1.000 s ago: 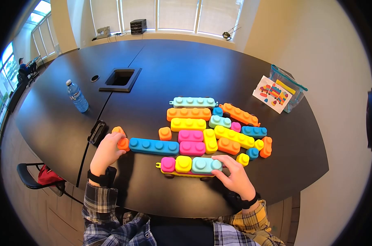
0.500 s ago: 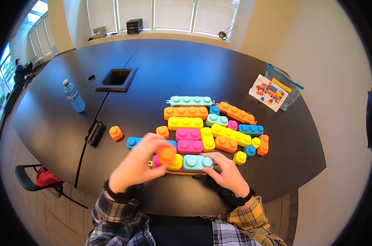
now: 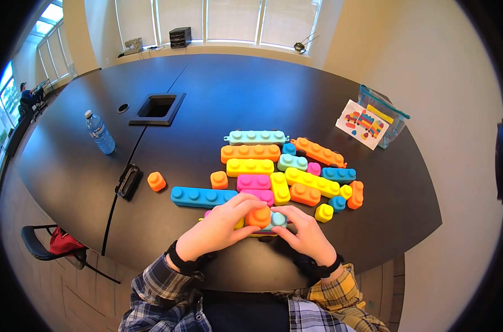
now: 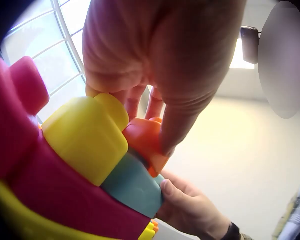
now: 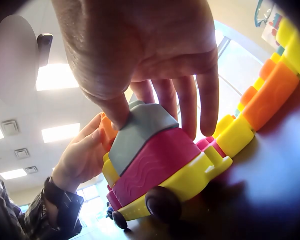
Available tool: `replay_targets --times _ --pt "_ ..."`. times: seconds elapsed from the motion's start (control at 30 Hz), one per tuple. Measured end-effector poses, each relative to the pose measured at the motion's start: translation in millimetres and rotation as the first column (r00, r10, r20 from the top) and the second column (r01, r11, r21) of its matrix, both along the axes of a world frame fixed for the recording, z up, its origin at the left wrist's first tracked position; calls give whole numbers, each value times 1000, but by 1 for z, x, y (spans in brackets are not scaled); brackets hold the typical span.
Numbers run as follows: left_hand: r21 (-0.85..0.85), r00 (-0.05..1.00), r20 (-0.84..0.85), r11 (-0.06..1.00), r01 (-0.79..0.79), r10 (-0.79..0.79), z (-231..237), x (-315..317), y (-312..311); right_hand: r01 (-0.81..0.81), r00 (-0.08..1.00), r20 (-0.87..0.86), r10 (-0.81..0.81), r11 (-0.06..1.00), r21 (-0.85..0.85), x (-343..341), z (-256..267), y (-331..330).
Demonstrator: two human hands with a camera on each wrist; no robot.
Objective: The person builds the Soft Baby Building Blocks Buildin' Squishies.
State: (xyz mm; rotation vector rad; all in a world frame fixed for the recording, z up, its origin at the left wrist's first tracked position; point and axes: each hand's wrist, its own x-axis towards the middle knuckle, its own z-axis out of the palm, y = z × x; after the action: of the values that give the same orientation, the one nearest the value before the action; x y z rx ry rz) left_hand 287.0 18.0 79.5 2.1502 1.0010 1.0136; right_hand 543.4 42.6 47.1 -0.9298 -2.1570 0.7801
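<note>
My left hand (image 3: 218,226) pinches a small orange block (image 3: 258,218) between thumb and fingers, right at the studs of a light teal block (image 5: 142,132). With thumb and fingers on either side, my right hand (image 3: 308,232) grips that teal block at its right end. The teal block sits on a long magenta block (image 5: 157,160), which rides on a yellow wheeled base (image 5: 190,180). Beside the teal block on the magenta one stands a yellow block (image 4: 85,140), then a small magenta block (image 4: 15,105). From above, my left hand hides much of this wagon.
A long blue block (image 3: 201,196) lies behind my left hand, with a loose orange block (image 3: 156,181) farther left. Several colourful blocks, such as a long yellow one (image 3: 250,167), spread behind the wagon. A picture card (image 3: 362,124) leans on a clear bag; a water bottle (image 3: 100,133) stands left.
My left hand has taken one of the two orange blocks at the left and carried it right, over to the teal block. The right hand stays on the teal block.
</note>
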Motion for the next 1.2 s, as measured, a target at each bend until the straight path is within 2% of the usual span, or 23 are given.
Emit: replay_targets --times 0.23,0.33,0.4,0.47,0.5,0.57,0.63,0.67,0.73,0.77,0.83,0.97,1.03,1.1,1.13,1.17,1.2 --pt "7 1000 1 1000 1 -1 -9 -4 0 -1 998 63 3 1000 -29 3 4 -1" --pt "-36 998 -65 999 -5 2 -4 -8 -2 1 999 41 0 1000 -7 2 3 -1" --pt "53 996 -71 998 -41 45 4 -21 -5 10 1000 12 -11 1000 17 2 1 -2" --pt "42 979 -40 979 -200 202 7 -47 -6 18 1000 16 -18 1000 -3 5 0 -1" --pt "23 947 -25 947 -319 320 11 -60 -6 18 1000 17 -18 1000 0 6 1 -1" --pt "233 839 -161 846 -479 520 3 -98 2 0 997 76 5 998 -58 7 2 -1" --pt "202 707 -239 746 -634 666 -16 -137 10 -6 997 77 11 998 -58 6 4 -3" --pt "221 638 -306 705 -674 707 -33 -159 13 -9 997 74 12 999 -48 6 5 -2" --pt "170 589 -381 681 -713 712 -51 -185 15 -7 997 71 11 999 -49 6 3 -1" --pt "171 591 -381 682 -711 711 -59 -197 20 -4 998 69 7 999 -52 6 2 -2" --pt "-8 654 -462 734 -679 599 -64 -210 28 -3 998 66 6 999 -54 6 3 -2" --pt "5 657 -467 745 -667 592 -53 -202 28 -1 998 70 5 998 -55 6 2 -1" --pt "230 637 -350 722 -653 687 -38 -182 23 2 998 69 2 998 -61 6 2 -1" --pt "259 701 -196 726 -637 685 -11 -145 18 6 998 66 -1 997 -73 6 2 -2" --pt "270 741 -116 739 -617 661 -1 -125 17 7 997 78 -8 1000 12 6 1 -1" --pt "287 775 -103 764 -577 624 10 -105 13 7 996 89 -15 995 99 6 2 0" --pt "306 806 -92 787 -536 585 18 -86 9 7 996 87 -15 995 101 5 6 1"
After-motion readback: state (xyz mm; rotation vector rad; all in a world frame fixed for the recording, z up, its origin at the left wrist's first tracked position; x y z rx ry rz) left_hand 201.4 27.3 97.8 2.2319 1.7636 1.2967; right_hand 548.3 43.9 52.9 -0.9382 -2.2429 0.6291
